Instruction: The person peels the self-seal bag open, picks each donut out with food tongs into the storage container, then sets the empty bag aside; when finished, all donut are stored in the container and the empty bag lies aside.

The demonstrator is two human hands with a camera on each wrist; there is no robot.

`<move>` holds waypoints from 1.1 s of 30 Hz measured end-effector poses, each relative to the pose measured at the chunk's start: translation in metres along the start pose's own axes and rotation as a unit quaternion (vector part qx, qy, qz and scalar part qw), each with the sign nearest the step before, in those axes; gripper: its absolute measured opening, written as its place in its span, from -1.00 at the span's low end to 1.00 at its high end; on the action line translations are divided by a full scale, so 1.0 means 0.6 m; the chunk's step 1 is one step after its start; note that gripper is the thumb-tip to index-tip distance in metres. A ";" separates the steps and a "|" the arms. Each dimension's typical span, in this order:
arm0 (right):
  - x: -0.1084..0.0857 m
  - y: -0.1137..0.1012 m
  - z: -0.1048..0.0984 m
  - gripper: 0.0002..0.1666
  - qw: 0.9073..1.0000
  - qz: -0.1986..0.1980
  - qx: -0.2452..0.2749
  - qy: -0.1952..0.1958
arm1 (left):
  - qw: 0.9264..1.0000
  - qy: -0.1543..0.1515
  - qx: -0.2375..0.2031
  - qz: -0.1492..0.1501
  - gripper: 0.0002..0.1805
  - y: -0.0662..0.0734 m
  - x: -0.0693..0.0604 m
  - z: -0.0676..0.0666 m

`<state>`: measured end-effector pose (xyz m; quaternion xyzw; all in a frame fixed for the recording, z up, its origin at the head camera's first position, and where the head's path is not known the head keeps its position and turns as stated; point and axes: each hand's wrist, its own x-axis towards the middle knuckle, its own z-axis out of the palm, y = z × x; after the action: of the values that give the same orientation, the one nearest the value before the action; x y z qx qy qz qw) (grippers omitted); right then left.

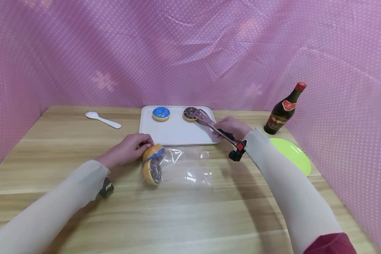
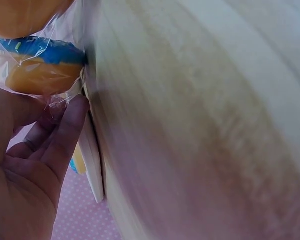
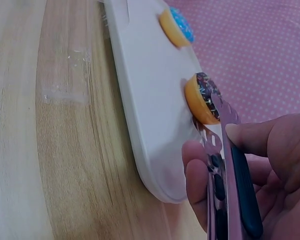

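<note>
My left hand (image 1: 131,150) pinches the edge of a clear plastic bag (image 1: 187,173) lying on the table. Inside the bag, beside my fingers, are a blue-iced donut (image 2: 45,75) and a chocolate-iced donut (image 1: 151,172), both tipped on their sides. My right hand (image 1: 233,127) grips a pair of metal tongs (image 3: 230,175) with dark handle grips. The tongs' tips reach a sprinkled chocolate donut (image 3: 202,97) on the white tray (image 1: 177,133), one tip on either side; whether both touch it I cannot tell. Another blue donut (image 1: 161,113) sits on the tray's left part.
A white spoon (image 1: 103,120) lies left of the tray. At the right stand a dark bottle (image 1: 280,113) with a red cap and, nearer me, a lime-green plate (image 1: 293,157), partly behind my right sleeve. Pink dotted cloth (image 1: 190,53) hangs around the wooden table (image 1: 177,218).
</note>
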<state>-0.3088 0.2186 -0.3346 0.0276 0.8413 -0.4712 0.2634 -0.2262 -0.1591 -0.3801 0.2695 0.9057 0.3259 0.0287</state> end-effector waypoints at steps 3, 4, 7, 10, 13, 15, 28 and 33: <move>0.002 0.004 -0.001 -0.50 1.000 -0.003 -0.002 -0.002 | 1.000 -0.001 -0.004 -0.005 -0.85 -0.004 -0.002 0.004; 0.002 0.005 -0.002 -0.49 1.000 -0.006 -0.001 -0.002 | 1.000 0.001 -0.005 -0.005 -0.85 -0.005 -0.003 0.005; -0.003 0.008 -0.008 -0.46 1.000 -0.018 -0.006 -0.006 | 1.000 0.004 -0.005 -0.004 -0.85 -0.007 -0.005 0.007; -0.015 0.010 -0.016 -0.44 0.999 -0.031 -0.016 -0.011 | 1.000 0.006 -0.007 -0.006 -0.85 -0.008 -0.007 0.008; -0.033 0.015 -0.025 -0.42 0.998 -0.051 -0.042 -0.010 | 1.000 0.007 -0.009 -0.010 -0.85 -0.007 -0.009 0.009; -0.049 0.023 -0.030 -0.41 0.995 -0.076 -0.063 -0.004 | 1.000 0.006 -0.012 -0.010 -0.85 -0.006 -0.010 0.010; -0.160 0.113 -0.097 -0.56 0.978 -0.162 -0.118 -0.053 | 1.000 0.004 -0.014 -0.013 -0.84 -0.004 -0.008 0.007; -0.184 0.129 -0.094 -0.63 0.967 -0.172 -0.161 -0.102 | 1.000 0.010 -0.011 -0.003 -0.84 -0.006 -0.008 0.007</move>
<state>-0.2148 0.3292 -0.3195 -0.2083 0.8668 -0.3683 0.2638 -0.2229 -0.1614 -0.3861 0.2631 0.9030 0.3388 0.0240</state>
